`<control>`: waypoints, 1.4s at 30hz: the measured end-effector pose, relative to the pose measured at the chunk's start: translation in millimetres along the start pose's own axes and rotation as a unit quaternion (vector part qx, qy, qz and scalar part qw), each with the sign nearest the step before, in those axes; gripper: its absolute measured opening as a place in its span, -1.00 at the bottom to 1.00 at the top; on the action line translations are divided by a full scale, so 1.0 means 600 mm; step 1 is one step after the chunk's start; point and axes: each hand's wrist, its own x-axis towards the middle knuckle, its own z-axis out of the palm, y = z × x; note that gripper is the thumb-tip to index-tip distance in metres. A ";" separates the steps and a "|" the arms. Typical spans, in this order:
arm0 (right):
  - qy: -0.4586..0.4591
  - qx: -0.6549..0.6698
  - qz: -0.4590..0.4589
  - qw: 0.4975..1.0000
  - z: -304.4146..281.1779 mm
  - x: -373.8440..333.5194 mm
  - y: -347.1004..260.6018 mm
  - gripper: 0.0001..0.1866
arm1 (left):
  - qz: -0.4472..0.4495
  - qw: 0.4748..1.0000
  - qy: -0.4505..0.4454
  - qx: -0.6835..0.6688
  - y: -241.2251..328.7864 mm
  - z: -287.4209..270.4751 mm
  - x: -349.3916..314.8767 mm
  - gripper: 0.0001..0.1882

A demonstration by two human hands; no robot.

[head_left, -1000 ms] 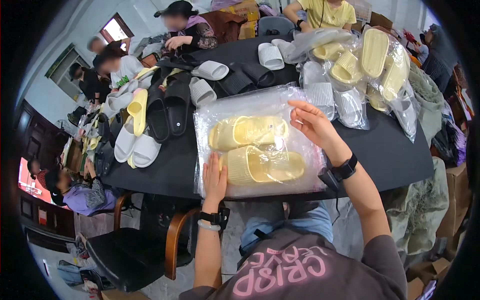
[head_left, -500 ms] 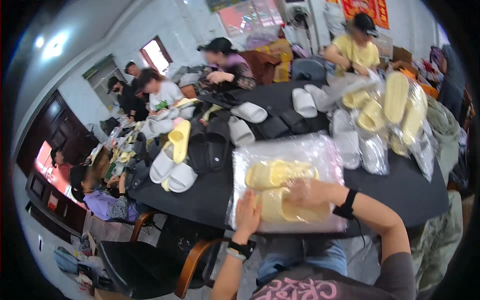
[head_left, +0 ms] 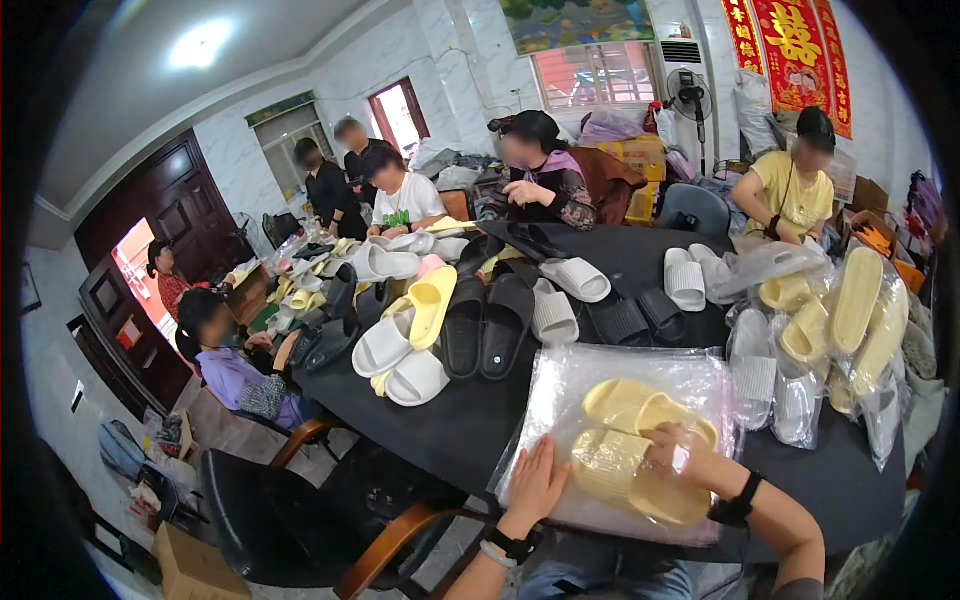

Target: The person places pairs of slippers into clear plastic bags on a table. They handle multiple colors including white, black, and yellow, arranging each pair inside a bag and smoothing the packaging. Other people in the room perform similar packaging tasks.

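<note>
A pair of pale yellow slippers [head_left: 612, 467] lies on a stack of clear plastic bags [head_left: 560, 385] at the table's near edge. Shiny film covers at least part of the pair. My right hand [head_left: 682, 455] reaches in from the right, fingers curled at the inner edge of the nearer slipper; the fingertips are partly hidden. Whether that hand is inside the film or over it, I cannot tell. Flat on the bags, fingers stretched out, my left hand [head_left: 538, 482] rests beside the slippers' left end.
Bagged yellow and grey slippers [head_left: 800, 330] are piled to the right. Black slides [head_left: 485, 325] and white slides [head_left: 400, 360] crowd the dark table [head_left: 440, 415] beyond the bags. A black armchair [head_left: 290, 520] stands at the left. Several people sit or stand around the table.
The view has tilted up, so the bags and hands appear lower and farther right. The slippers lie more slanted, with my right hand still at them and my left still flat.
</note>
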 end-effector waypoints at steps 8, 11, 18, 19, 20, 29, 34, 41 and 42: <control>-0.019 -0.007 0.082 0.996 -0.060 -0.121 -0.018 -0.80 | 0.017 0.992 -0.033 0.123 0.021 0.014 0.004 -0.24; -0.005 0.022 0.084 0.996 -0.089 -0.174 -0.012 -0.81 | 0.008 0.988 -0.051 0.144 0.024 0.009 0.006 -0.21; 0.103 0.175 0.217 0.955 -0.101 -0.289 -0.042 -0.75 | 0.011 0.985 -0.044 0.169 0.033 0.004 0.007 -0.17; 0.116 0.184 0.229 0.949 -0.114 -0.294 -0.049 -0.73 | 0.014 0.985 -0.042 0.169 0.031 0.002 0.010 -0.15; 0.147 0.200 0.257 0.934 -0.126 -0.299 -0.058 -0.72 | 0.010 0.983 -0.045 0.180 0.035 -0.002 0.011 -0.14; 0.444 0.382 0.391 0.710 -0.121 -0.361 -0.109 -0.50 | 0.026 0.976 -0.020 0.216 0.027 -0.013 0.005 -0.20; 0.397 0.348 0.322 0.786 -0.189 -0.218 -0.202 -0.49 | 0.048 0.976 -0.028 0.211 0.041 -0.031 0.015 -0.21; 0.245 0.279 0.240 0.897 -0.112 0.014 -0.276 -0.78 | 0.077 0.964 -0.045 0.249 -0.003 -0.021 0.013 -0.22; 0.250 0.195 0.209 0.925 -0.088 0.034 -0.283 -0.79 | 0.081 0.963 -0.046 0.251 -0.008 -0.011 0.010 -0.22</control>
